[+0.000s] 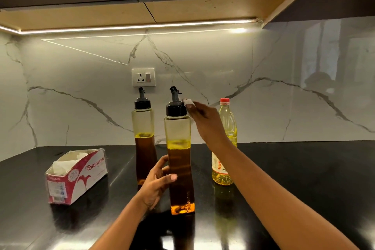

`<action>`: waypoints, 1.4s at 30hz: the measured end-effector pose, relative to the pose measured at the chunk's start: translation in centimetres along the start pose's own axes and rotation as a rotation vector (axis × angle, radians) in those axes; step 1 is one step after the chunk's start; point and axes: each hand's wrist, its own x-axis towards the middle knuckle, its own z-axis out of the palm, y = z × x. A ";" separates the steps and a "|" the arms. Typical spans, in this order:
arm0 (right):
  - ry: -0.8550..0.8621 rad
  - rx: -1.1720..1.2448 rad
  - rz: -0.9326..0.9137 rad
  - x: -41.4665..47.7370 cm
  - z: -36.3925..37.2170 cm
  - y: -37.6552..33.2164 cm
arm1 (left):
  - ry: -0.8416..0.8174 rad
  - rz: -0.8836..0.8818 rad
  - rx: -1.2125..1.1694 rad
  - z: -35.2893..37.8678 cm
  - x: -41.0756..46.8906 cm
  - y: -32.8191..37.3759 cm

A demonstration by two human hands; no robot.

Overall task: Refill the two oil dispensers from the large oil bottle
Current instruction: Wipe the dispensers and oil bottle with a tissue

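Steadying the near dispenser (179, 168), left hand (158, 180) wrapped round its body, we have our right hand (203, 119) at its black cap (176, 110); whether it grips, we cannot tell. Unscrewing looks next. The large oil bottle (228, 124) stands capped at the dispenser's three o'clock.

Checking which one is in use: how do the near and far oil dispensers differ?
The near dispenser is gripped at its body by the left hand, with the right hand pinching a white scrap at its cap; the far dispenser is untouched. The near dispenser stands forward, the far dispenser behind it to the left. Both are upright, square, clear, black-capped with spouts, partly full of amber oil.
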 end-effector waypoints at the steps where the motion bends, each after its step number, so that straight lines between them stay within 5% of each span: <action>1: 0.044 -0.058 -0.085 -0.5 -0.2 0.2 | -0.002 -0.004 0.003 0.0 0.0 -0.1; 5: 0.043 -0.164 -0.199 -0.3 0.5 0.3 | -0.004 -0.011 -0.012 -0.2 0.1 0.0; 7: 0.027 -0.120 -0.038 0.8 0.9 -0.2 | -0.008 -0.021 -0.019 -0.3 0.1 -0.1; 11: -0.116 0.399 0.404 2.1 0.7 -0.4 | -0.025 -0.014 -0.024 -0.2 0.0 -0.1; 17: -0.132 0.584 0.470 0.7 0.6 1.4 | -0.027 -0.032 -0.054 -0.2 0.0 -0.3; 23: 0.005 0.427 0.262 -0.6 -0.3 2.0 | -0.040 -0.034 -0.066 -0.3 0.0 -0.4; 30: -0.090 0.332 0.242 -0.1 0.4 1.1 | -0.028 -0.024 -0.081 -0.2 -0.2 -0.3; 36: 0.113 -0.055 0.024 -4.5 0.1 3.7 | -0.016 -0.032 -0.096 0.0 -0.5 -0.4; 42: -0.106 -0.248 0.163 -11.1 -0.9 6.8 | 0.003 -0.047 0.171 0.1 -2.0 0.3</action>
